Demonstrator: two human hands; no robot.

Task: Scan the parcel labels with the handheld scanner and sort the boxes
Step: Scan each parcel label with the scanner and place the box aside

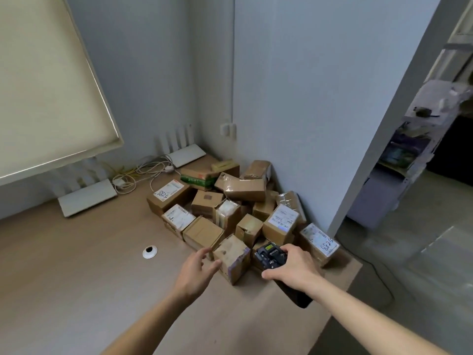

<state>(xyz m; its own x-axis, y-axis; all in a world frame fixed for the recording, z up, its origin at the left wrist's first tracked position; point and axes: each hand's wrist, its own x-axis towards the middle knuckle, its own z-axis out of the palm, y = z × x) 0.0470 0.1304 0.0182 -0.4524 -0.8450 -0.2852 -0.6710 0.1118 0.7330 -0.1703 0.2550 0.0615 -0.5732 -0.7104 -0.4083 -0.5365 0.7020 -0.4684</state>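
Note:
Several taped cardboard parcels lie heaped in the table's far right corner against the wall. The nearest small box [232, 260] stands at the front of the heap. My left hand [195, 271] reaches toward its left side with fingers spread, fingertips just touching or nearly touching it. My right hand [294, 269] grips a black handheld scanner [270, 254], its head pointing at the heap and its handle sticking out below my wrist. A labelled box [281, 224] sits just beyond the scanner. Another labelled box marked 8825 [319, 243] lies at the right edge.
The wooden table [76, 278] has a white cable grommet [149, 251] left of my hand. Two white routers [87, 197] [185, 155] and tangled cables [143, 174] lie at the back. The table ends at the right, beside a doorway with shelves [409, 149].

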